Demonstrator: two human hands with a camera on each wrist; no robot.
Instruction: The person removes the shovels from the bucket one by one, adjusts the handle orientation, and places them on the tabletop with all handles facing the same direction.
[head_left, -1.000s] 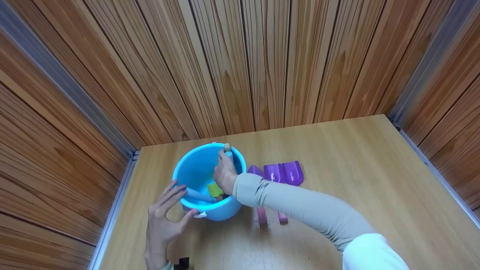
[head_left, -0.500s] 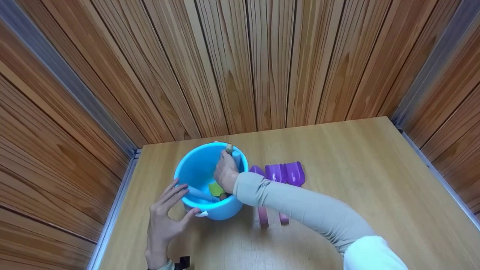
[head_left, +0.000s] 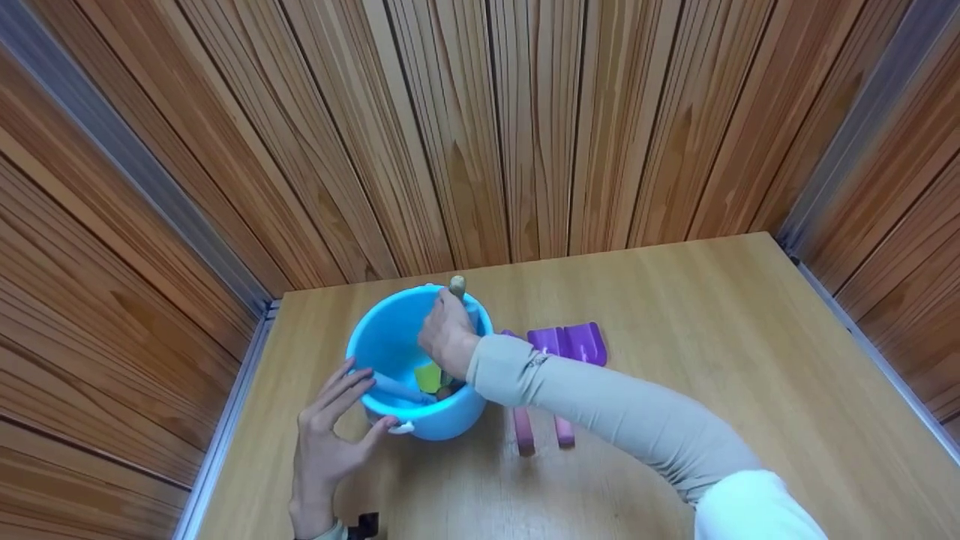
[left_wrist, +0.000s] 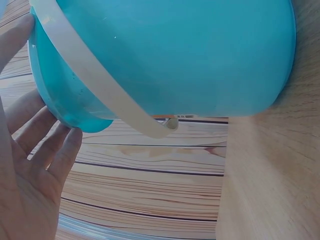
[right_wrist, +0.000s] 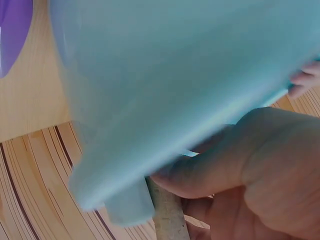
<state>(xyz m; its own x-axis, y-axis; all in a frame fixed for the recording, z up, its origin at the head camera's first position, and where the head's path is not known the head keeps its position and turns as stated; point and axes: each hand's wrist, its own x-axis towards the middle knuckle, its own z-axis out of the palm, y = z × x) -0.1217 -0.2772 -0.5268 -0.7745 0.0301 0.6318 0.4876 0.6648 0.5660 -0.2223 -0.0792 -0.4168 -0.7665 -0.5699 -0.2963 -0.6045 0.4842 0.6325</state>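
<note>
A bright blue bucket [head_left: 382, 334] stands upright on the table with its white handle [left_wrist: 107, 92] hanging down. My left hand [head_left: 330, 442] touches the near left of its rim, fingers spread and thumb by the handle joint. Reaching over the opposite rim, my right hand [head_left: 448, 337] grips a tan, wood-like stick [right_wrist: 170, 212] whose rounded end sticks up above the rim. Next to that stick is a light blue handle [right_wrist: 131, 204]. Inside lie another blue handle [head_left: 401, 389], a yellow-green piece [head_left: 428, 378] and a brown round end [head_left: 444, 393]. The stick's lower part is hidden.
Purple scoops [head_left: 585, 344] with pink handles [head_left: 523, 431] lie right of the bucket, partly covered by my right sleeve [head_left: 600, 397]. Wood-panelled walls [head_left: 517, 135] enclose the wooden table [head_left: 712, 322] at the back and both sides.
My right hand has moved slightly up and left, and the tan stick's end stands higher above the rim. The left hand and the bucket stay in place.
</note>
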